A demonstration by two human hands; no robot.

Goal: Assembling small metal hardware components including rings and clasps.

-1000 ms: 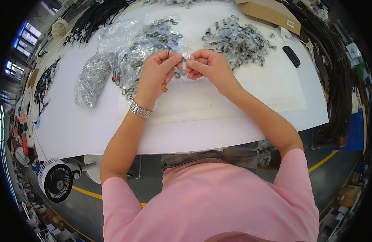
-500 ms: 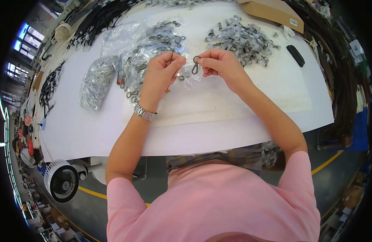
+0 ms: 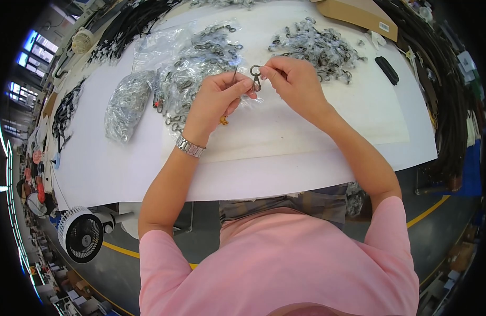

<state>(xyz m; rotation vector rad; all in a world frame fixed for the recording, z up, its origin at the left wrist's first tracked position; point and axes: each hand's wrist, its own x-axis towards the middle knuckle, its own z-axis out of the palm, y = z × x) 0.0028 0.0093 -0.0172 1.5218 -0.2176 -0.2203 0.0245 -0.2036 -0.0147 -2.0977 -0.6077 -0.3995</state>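
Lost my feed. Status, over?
Right hand pinching metal clasp. Left hand pinching thin pin beside it. Nothing between them.

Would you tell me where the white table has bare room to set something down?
Bare: the near table edge below both forearms, and between the black case and the right edge. Crowded: the far side, with bagged clasps and the loose clasp pile.

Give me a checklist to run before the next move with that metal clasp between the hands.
1. Clasp pinched in right hand fingertips: ok.
2. Left hand holding a thin clear wrapper beside the clasp: ok.
3. Clasp fully free of the wrapper: cannot tell.
4. Bagged clasps within left hand's reach: ok.
5. Loose pile close beyond the right hand: ok.
6. Bare white table under the hands: ok.
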